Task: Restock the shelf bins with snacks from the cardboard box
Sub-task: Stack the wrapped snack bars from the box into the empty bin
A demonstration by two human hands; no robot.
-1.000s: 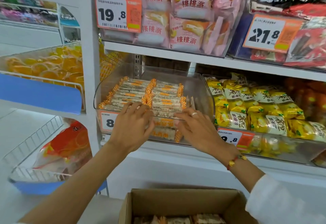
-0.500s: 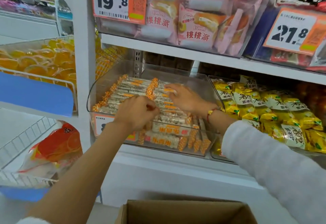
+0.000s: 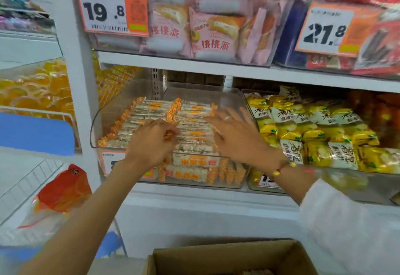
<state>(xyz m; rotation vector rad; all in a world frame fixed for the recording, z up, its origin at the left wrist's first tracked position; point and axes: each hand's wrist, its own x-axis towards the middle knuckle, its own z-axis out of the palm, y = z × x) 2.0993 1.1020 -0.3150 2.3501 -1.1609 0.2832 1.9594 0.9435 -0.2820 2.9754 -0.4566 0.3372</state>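
Hands worked over the clear bin (image 3: 104, 123) of orange-ended snack bars (image 3: 194, 127). The left hand (image 3: 149, 142) pinched a bar end; at its three o'clock, the right hand (image 3: 236, 136) lay flat, fingers spread.

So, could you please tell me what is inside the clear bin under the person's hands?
The clear bin holds rows of orange-ended snack bars. The left hand and right hand cover the middle bars, and the lower layers show only through the front wall.
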